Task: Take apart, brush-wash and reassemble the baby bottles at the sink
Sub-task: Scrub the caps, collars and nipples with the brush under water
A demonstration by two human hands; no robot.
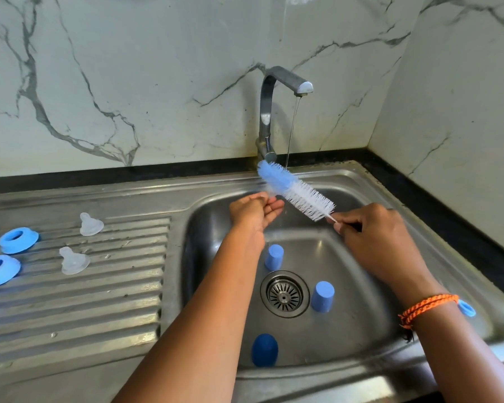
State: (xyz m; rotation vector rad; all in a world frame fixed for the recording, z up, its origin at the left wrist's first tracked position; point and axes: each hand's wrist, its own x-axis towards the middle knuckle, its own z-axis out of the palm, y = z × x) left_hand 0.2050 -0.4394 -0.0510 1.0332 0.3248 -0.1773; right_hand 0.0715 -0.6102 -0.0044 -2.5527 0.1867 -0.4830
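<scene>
Marble-veined wall behind a steel sink (419, 228); the tap (274, 91) runs a thin stream. Right hand (373, 237) pinches the stem of the bottle brush (294, 190), slanting its bristles up toward the water, likely to wet or rinse them. Left hand (253, 210), fingers loosely spread, cups beside the brush head. Three blue caps (322, 296) stand in the basin around the drain (284, 293), crowding the washing space. Left, on the ribbed drainboard (99, 301): two clear teats (74, 261), two blue collar rings (18, 239). No bottle bodies visible.

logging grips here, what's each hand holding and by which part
The right hand pinches the bottle brush by its thin handle, just below the bristles. The left hand holds nothing; its fingers are loosely curled by the brush's blue tip.
</scene>
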